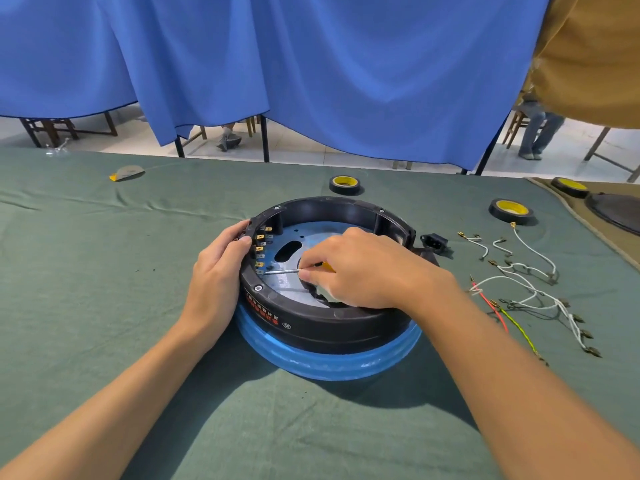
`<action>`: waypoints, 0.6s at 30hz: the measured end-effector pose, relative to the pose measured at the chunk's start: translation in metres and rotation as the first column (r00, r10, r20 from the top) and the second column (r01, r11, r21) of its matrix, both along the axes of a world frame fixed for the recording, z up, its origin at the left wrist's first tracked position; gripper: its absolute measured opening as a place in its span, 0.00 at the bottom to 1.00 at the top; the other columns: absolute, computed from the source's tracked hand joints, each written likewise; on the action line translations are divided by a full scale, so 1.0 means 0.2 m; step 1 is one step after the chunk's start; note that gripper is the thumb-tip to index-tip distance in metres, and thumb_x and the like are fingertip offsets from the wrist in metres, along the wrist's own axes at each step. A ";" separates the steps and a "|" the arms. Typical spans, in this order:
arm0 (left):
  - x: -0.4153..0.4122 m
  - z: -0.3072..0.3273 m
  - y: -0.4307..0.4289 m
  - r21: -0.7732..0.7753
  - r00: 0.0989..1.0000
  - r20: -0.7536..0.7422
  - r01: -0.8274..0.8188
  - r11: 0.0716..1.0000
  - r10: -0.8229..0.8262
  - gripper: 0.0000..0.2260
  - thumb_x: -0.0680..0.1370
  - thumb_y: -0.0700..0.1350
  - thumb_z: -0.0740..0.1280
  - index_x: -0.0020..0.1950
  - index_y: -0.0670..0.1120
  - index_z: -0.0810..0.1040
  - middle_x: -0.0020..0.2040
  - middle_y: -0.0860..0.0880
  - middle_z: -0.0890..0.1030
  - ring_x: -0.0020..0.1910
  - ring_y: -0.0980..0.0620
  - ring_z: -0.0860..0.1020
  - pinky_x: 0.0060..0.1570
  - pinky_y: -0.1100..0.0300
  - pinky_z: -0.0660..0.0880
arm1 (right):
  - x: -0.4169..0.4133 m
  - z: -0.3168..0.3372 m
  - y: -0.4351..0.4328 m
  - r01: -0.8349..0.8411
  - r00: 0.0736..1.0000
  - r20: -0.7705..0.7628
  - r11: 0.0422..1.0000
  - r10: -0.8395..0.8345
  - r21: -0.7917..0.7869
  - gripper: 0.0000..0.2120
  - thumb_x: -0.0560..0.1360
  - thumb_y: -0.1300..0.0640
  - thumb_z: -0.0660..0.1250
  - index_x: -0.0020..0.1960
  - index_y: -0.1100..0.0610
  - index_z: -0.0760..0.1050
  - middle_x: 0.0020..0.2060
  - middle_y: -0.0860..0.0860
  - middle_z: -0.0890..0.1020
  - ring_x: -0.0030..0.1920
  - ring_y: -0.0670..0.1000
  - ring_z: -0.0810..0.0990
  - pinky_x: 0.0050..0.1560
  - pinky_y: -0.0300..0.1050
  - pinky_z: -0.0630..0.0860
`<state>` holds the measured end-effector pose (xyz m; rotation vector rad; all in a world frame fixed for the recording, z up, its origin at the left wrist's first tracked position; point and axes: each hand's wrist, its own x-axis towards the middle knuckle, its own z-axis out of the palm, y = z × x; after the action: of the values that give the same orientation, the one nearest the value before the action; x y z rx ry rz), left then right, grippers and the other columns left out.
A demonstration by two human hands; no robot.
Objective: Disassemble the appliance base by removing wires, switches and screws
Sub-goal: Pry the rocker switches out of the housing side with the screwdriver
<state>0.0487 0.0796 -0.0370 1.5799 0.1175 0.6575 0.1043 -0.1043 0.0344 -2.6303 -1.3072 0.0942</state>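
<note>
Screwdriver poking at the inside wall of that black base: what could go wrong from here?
The screwdriver tip works right beside the left hand that grips the appliance base; a slip might jab those fingers. It could also bend the brass terminals next to it. The removed wires lie close beside the right arm and may get swept away.

On the green-clothed counter are counted one round black plastic appliance base, one thin metal screwdriver, one black plastic power socket and three black tape rolls with yellow cores — also one red wire and one yellow-green wire. The tangled white wires cannot be counted exactly.
</note>
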 end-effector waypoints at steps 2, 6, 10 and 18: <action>0.00 0.00 0.00 0.001 1.000 0.001 -0.001 1.000 0.001 0.14 0.74 0.48 0.60 0.55 0.53 0.81 0.52 0.54 0.84 0.56 0.54 0.80 0.59 0.55 0.73 | 0.00 0.00 0.00 -0.016 1.000 -0.006 1.000 0.016 0.005 0.11 0.81 0.43 0.57 0.52 0.39 0.78 0.48 0.42 0.78 0.48 0.49 0.72 0.41 0.47 0.63; -0.01 0.00 0.00 0.020 1.000 -0.008 -0.001 1.000 0.001 0.13 0.74 0.48 0.60 0.55 0.55 0.81 0.52 0.55 0.84 0.56 0.55 0.80 0.59 0.56 0.72 | 0.01 -0.01 0.01 -0.047 0.999 0.008 0.999 0.047 -0.007 0.11 0.81 0.44 0.57 0.47 0.44 0.77 0.43 0.42 0.78 0.47 0.50 0.73 0.34 0.45 0.63; 0.00 0.00 0.00 0.027 1.000 -0.016 -0.020 0.999 0.020 0.14 0.74 0.48 0.60 0.56 0.53 0.80 0.51 0.56 0.84 0.55 0.57 0.80 0.57 0.57 0.72 | 0.01 -0.02 0.02 -0.073 0.997 0.024 0.997 0.073 -0.011 0.13 0.81 0.44 0.57 0.46 0.47 0.77 0.41 0.45 0.80 0.44 0.50 0.75 0.35 0.46 0.68; 0.01 -0.01 0.00 0.053 0.998 -0.025 -0.064 0.997 0.065 0.14 0.74 0.49 0.59 0.55 0.54 0.81 0.52 0.54 0.84 0.57 0.52 0.79 0.63 0.46 0.71 | 0.00 -0.03 0.05 -0.075 0.997 -0.002 0.997 0.075 -0.028 0.11 0.81 0.48 0.57 0.47 0.51 0.75 0.41 0.47 0.80 0.43 0.52 0.76 0.42 0.52 0.75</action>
<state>0.0501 0.0789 -0.0386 1.6411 0.1729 0.6949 0.1040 -0.0945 0.0292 -2.6037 -1.4148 0.1266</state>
